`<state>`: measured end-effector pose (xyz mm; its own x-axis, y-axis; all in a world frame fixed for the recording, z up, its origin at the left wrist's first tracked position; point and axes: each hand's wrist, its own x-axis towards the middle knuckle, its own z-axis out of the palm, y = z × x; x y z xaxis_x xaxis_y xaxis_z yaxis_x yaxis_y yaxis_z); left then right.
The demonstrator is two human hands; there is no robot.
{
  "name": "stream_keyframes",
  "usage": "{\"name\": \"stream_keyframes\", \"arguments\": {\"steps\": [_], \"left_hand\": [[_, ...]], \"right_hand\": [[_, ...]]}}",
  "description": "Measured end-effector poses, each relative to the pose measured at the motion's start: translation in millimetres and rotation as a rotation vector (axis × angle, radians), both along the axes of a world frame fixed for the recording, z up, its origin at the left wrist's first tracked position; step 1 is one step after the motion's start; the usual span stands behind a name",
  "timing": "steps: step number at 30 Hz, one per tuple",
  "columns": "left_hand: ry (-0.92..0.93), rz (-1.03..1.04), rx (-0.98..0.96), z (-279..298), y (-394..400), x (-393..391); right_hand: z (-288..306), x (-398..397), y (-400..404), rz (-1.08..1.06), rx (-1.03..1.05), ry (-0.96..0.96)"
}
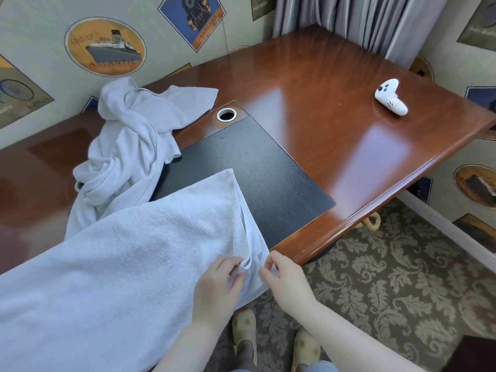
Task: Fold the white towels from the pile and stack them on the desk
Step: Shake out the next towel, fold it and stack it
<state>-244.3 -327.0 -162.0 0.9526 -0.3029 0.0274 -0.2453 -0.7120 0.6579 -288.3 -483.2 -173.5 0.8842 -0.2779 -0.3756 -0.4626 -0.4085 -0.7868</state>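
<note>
Wallpaper reads "ATLANTIC" | desk | left hand, right hand: each grip pinches towel corner

Poster-patterned wall, damask carpet

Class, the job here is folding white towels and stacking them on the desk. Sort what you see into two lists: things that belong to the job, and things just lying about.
Belongs to the job:
large towel, pinched at its near corner by left hand and right hand
towel pile
desk

Just lying about:
white controller
black desk mat
cable hole
</note>
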Motion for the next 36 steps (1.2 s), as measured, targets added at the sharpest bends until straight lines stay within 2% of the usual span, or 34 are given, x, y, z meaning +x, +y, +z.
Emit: {"name": "stream_keyframes", "arguments": {"steps": [5,7,13,19,23,27,30,36], "left_hand": [[-0.161,-0.081,0.0,3,0,-1],[-0.17,-0.066,-0.011,1,2,0],[-0.068,-0.025,-0.15,2,-3,-3],[0.088,0.024,-0.277,12,-2,0],[0.187,0.116,-0.364,15,-3,-3],[0.228,0.232,-0.485,20,-7,-8],[0.324,0.264,-0.557,24,-9,-9],[0.346,0.294,-0.553,21,-3,-9]], "right_hand": [[6,-4,-1,-0.076,0.128,-0.054],[10,-4,-3,-0.085,0.168,-0.063],[26,9,3,-0.134,0.297,-0.051],[38,16,2,-0.223,0.611,-0.023],[43,14,4,-0.239,0.739,0.008],[47,14,6,-0.265,0.739,0.015],[49,14,5,-0.281,0.741,0.003],[46,12,5,-0.111,0.668,-0.087]]}}
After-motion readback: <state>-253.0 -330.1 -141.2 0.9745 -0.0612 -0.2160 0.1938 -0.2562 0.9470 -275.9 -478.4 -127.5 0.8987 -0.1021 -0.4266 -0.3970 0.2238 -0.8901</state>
